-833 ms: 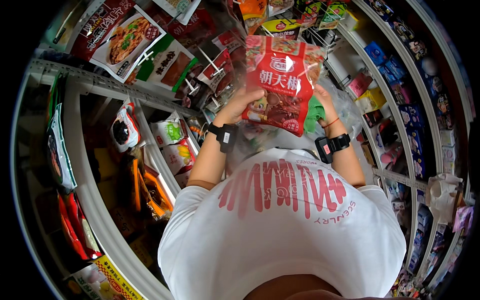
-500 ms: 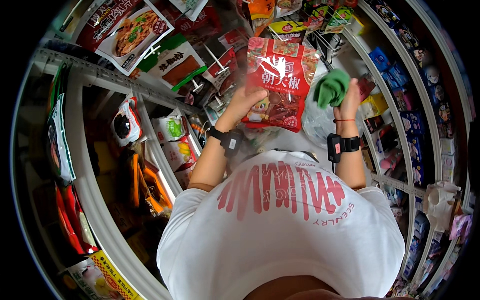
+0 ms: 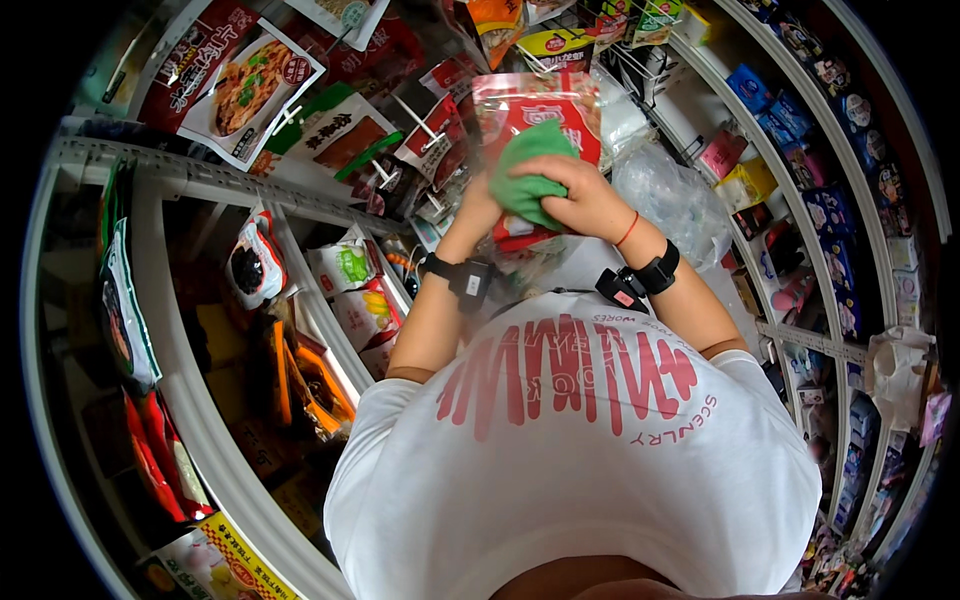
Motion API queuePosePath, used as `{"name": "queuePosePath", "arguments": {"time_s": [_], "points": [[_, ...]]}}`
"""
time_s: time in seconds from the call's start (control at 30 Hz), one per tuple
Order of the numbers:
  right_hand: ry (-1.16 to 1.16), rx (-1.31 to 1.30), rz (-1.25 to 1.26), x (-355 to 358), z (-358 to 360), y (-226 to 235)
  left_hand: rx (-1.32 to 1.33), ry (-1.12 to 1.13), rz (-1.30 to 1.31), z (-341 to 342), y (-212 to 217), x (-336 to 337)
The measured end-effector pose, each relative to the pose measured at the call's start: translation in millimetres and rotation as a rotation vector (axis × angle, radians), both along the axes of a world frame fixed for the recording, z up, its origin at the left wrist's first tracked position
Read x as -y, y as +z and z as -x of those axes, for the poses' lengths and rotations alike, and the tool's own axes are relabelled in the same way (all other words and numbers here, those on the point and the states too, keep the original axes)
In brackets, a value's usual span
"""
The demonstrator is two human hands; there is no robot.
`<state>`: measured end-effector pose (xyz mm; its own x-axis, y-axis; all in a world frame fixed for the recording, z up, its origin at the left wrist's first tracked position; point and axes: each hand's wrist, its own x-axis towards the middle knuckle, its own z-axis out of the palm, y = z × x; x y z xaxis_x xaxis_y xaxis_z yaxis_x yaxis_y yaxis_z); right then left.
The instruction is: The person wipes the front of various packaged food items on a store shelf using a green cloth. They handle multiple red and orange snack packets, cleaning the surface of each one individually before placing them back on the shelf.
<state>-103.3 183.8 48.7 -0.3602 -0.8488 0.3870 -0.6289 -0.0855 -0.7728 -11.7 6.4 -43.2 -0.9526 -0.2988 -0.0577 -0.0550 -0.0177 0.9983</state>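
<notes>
In front of me, a red packet of dried chilies (image 3: 577, 112) is held up by its left side in my left hand (image 3: 478, 207). That hand's fingers are partly covered by a green cloth (image 3: 532, 160). My right hand (image 3: 580, 192) grips the cloth and presses it against the packet's front, hiding most of the print and picture. The packet's top edge, right side and a lower left corner still show. Both wrists carry black straps with small boxes.
Hanging packets of seasoning (image 3: 340, 135) crowd the rack at the upper left on metal hooks. Shelves with bagged goods (image 3: 256, 262) stand on my left. A clear plastic bag (image 3: 672, 200) lies beyond my right wrist, beside shelves of small boxed goods (image 3: 828, 215).
My right hand has moved left with the green cloth, from beside the packet onto its front. The packet has shifted slightly left, still in my left hand.
</notes>
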Motion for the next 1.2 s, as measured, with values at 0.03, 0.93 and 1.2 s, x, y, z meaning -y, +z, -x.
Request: {"name": "queuePosePath", "arguments": {"time_s": [0.03, 0.93, 1.2], "points": [[0.052, 0.011, -0.051, -3, 0, -1, -0.009, 0.025, -0.07, -1, -2, 2], [-0.363, -0.188, 0.09, -19, 41, -11, -0.064, 0.087, -0.271, -8, 28, 4], [-0.576, 0.219, -0.231, -60, 70, -75, -0.048, 0.151, -0.352, -13, 34, 8]]}}
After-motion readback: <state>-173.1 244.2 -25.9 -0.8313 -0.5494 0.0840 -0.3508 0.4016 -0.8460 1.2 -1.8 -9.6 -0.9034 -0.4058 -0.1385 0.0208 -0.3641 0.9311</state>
